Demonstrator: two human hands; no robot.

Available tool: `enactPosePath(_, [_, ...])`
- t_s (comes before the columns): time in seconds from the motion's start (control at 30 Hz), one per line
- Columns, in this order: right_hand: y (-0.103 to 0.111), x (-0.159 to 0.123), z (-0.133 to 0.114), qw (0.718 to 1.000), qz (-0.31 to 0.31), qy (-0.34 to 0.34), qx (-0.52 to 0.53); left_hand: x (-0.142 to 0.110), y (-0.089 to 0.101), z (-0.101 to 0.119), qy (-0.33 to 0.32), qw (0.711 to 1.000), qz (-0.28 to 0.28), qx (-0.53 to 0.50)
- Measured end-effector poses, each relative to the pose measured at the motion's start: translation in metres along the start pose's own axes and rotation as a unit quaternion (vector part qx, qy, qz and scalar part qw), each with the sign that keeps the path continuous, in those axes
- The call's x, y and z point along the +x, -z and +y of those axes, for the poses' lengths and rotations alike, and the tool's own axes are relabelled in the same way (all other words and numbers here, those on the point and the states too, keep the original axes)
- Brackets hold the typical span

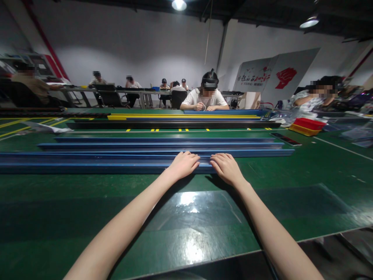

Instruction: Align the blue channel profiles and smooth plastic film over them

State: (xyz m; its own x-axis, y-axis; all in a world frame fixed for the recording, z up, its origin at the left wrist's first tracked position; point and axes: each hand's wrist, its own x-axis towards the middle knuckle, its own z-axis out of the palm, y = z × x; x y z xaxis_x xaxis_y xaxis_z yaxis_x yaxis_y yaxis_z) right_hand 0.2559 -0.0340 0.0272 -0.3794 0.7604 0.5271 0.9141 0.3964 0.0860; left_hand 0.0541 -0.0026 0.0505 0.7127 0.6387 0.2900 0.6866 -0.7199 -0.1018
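Note:
A long blue channel-shaped strip (96,163) lies nearest me on the green table, running off the left edge of the view. My left hand (184,165) is closed over it near its right end, fingers bent across the channel. My right hand (229,167) closes on the strip's right end, with its fingertips curled at the edge. A small gap separates the two hands. Both thumbs are mostly hidden. Just beyond lie more blue strips (163,146), roughly parallel to the first.
Farther back are a black strip (175,124) and a yellow strip (180,116). A phone (286,139) and a red tray (309,124) in a yellow one sit at right. Clear film (201,212) lies in front of me. A co-worker (205,95) sits opposite.

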Motion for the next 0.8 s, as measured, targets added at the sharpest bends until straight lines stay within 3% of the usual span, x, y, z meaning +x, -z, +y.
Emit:
enactPosePath(0.37, [0.0, -0.001, 0.003, 0.997, 0.021, -0.058, -0.045, 0.0, 0.004, -0.001, 0.069, 0.996, 0.012, 0.047])
enactPosePath(0.57, [-0.002, 0.0, 0.001, 0.999, -0.001, -0.045, -0.03, 0.0, 0.002, 0.001, 0.023, 0.999, 0.022, 0.03])
enactPosePath(0.8, [-0.001, 0.001, -0.004, 0.999, -0.022, 0.016, 0.026, -0.001, -0.007, 0.0, -0.042, 0.999, 0.02, -0.011])
